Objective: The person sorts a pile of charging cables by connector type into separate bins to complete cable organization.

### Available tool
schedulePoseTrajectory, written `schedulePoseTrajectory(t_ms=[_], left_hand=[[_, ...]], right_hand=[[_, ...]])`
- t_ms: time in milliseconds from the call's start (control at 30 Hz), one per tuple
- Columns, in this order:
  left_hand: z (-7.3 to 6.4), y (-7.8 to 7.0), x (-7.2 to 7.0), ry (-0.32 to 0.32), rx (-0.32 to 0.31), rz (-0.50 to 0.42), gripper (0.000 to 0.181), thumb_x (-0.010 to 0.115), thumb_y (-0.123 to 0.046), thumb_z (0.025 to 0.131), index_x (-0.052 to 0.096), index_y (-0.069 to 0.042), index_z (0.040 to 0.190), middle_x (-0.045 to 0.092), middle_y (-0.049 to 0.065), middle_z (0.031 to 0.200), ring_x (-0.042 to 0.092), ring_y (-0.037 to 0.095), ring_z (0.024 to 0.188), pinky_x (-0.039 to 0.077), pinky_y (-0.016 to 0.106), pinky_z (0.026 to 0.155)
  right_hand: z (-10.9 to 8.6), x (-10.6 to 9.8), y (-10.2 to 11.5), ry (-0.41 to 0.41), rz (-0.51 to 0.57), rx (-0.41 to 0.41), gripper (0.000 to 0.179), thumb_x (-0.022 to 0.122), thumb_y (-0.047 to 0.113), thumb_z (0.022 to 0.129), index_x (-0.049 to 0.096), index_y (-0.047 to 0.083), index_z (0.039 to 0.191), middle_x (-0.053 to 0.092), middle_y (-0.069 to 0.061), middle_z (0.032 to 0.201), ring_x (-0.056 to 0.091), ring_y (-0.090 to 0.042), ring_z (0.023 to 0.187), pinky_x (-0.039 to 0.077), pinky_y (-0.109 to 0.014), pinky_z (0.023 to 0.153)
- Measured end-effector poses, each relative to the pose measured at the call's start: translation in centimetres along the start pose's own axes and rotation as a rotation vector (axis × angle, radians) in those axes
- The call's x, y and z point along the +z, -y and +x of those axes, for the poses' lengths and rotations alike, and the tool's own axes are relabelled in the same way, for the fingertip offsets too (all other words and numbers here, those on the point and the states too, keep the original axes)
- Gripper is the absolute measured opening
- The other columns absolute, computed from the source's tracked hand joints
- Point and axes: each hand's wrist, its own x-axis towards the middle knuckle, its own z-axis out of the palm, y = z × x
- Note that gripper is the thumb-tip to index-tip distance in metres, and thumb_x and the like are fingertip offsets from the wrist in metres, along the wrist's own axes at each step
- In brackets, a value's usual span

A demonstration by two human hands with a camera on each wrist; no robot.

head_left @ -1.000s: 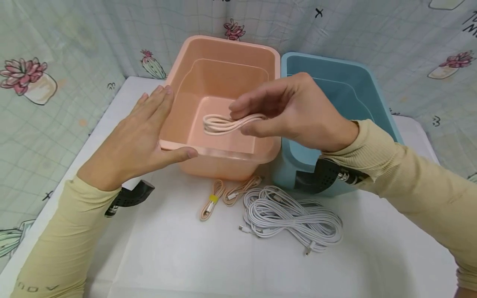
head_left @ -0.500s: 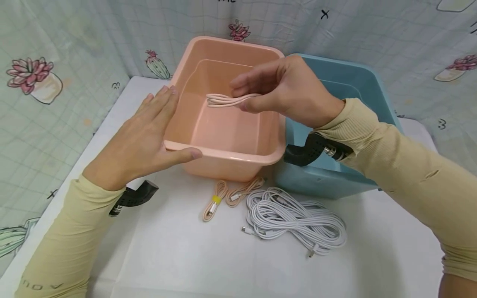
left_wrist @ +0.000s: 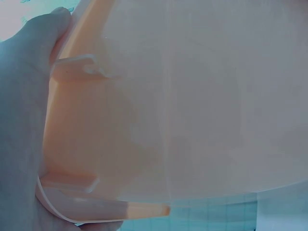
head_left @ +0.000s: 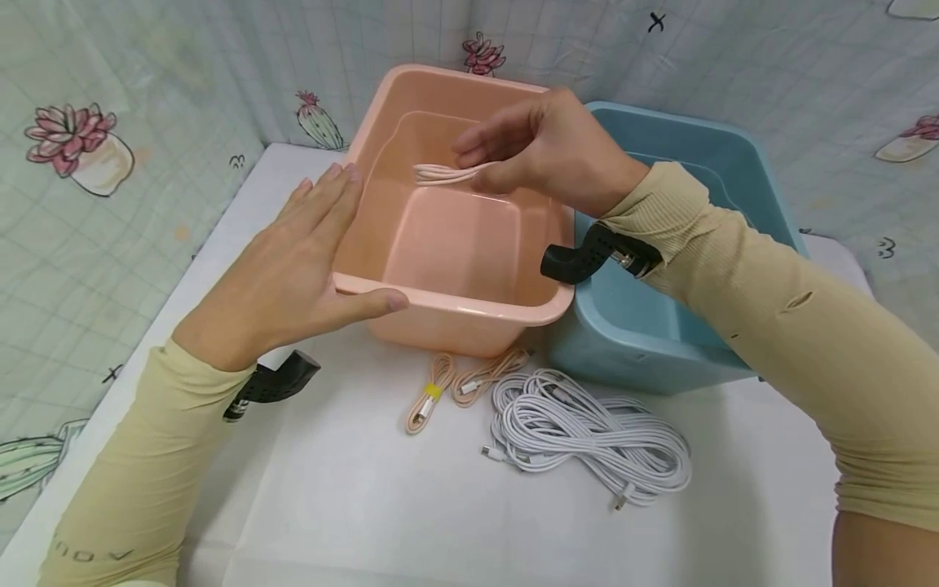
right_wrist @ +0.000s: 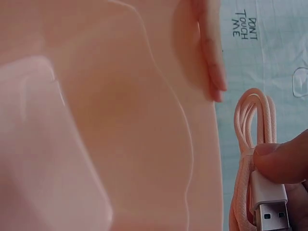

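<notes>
Between thumb and fingers, my right hand pinches a coiled pink USB cable over the inside of the pink bin. The right wrist view shows the looped braided cable, its thumb lying by the white and metal USB-A plug. My left hand rests on the bin's near left corner, fingers straight along the left rim and thumb over the front rim. From the left wrist, the bin's outer wall fills most of the view.
A blue bin stands right beside the pink one. In front lie a pink cable with a yellow tie, another coiled pink cable and a heap of white cables. A patterned cloth hangs behind the white table.
My right hand has moved away from me with the pink cable, toward the far side of the pink bin. My left hand keeps its place on the rim. The view has shifted slightly.
</notes>
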Motion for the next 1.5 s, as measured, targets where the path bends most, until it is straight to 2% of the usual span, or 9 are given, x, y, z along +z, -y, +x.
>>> schedulePoseTrajectory(t_ms=[267,533,767,1033,1300,1500], left_hand=[[0.1,-0.1,-0.2,0.003,0.003,0.006,0.114,0.058,-0.073,0.08,0.003,-0.01,0.157,0.004,0.003,0.166,0.005,0.02,0.156,0.006,0.04,0.129],[0.0,-0.1,-0.1,0.0,0.003,0.008,0.114,0.059,-0.073,0.08,0.002,-0.011,0.157,0.004,0.003,0.166,0.006,0.021,0.156,0.006,0.039,0.129],[0.0,-0.1,0.0,-0.004,0.001,0.017,0.115,0.059,-0.073,0.079,0.002,-0.011,0.157,0.004,0.003,0.166,0.007,0.021,0.156,0.007,0.039,0.129],[0.1,-0.1,0.0,-0.006,-0.002,0.012,0.115,0.06,-0.073,0.079,0.003,-0.012,0.157,0.005,0.003,0.166,0.008,0.022,0.156,0.007,0.039,0.129],[0.1,0.0,0.1,-0.005,-0.002,0.008,0.114,0.06,-0.073,0.079,0.003,-0.012,0.157,0.005,0.003,0.166,0.008,0.022,0.156,0.007,0.039,0.129],[0.2,0.0,0.2,-0.001,-0.003,-0.001,0.114,0.061,-0.072,0.079,0.003,-0.012,0.158,0.005,0.003,0.166,0.008,0.021,0.156,0.007,0.04,0.129]], right_hand=[[1.4,-0.2,-0.7,0.013,-0.087,0.001,0.031,0.077,0.009,0.082,0.072,0.007,0.113,0.077,0.001,0.099,0.073,-0.009,0.088,0.059,-0.02,0.075],[2.3,0.0,-1.4,0.009,-0.051,0.036,0.033,0.079,0.007,0.079,0.073,0.006,0.111,0.076,0.003,0.093,0.073,-0.009,0.087,0.059,-0.019,0.075],[2.6,0.2,-2.3,0.035,0.038,0.102,0.035,0.078,0.0,0.077,0.072,0.003,0.111,0.076,0.003,0.091,0.073,-0.01,0.086,0.059,-0.019,0.074],[2.6,0.2,-2.8,0.039,-0.011,0.092,0.032,0.078,0.002,0.078,0.073,0.007,0.109,0.076,0.001,0.093,0.073,-0.01,0.087,0.058,-0.018,0.071],[2.8,0.3,-2.8,0.042,0.021,0.1,0.033,0.078,0.001,0.077,0.072,0.005,0.109,0.076,0.002,0.092,0.073,-0.01,0.087,0.059,-0.019,0.074],[2.8,0.3,-2.9,0.042,0.001,0.101,0.031,0.078,0.002,0.078,0.073,0.006,0.108,0.075,0.001,0.094,0.072,-0.011,0.089,0.059,-0.02,0.077]])
